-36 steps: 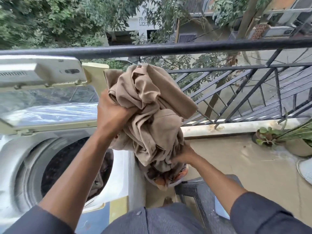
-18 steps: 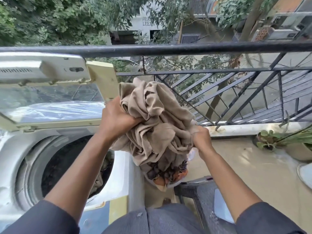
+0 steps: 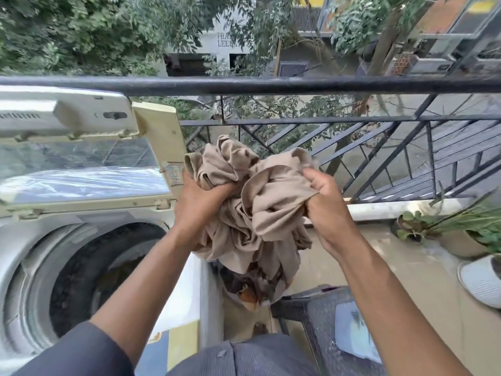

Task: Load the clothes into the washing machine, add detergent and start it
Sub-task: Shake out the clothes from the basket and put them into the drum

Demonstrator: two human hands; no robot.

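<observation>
A bunched beige cloth (image 3: pixel 260 213) hangs in the air just right of the top-loading washing machine (image 3: pixel 24 240). My left hand (image 3: pixel 200 196) grips its left side and my right hand (image 3: pixel 322 196) grips its upper right fold. The machine's lid (image 3: pixel 81 169) stands raised and the dark drum (image 3: pixel 103 272) lies open at the lower left. Below the beige cloth, more clothes with an orange and brown pattern (image 3: pixel 252 291) sit in a container between the machine and a chair.
A black metal railing (image 3: pixel 298 85) runs across just beyond the hands. A dark plastic chair (image 3: pixel 325 316) stands at the lower right. Potted plants (image 3: pixel 466 232) and a white pot (image 3: pixel 482 283) line the balcony floor at the right.
The beige cloth has come down lower. My right hand has climbed from the bundle's underside to its upper right fold, while my left hand keeps its grip.
</observation>
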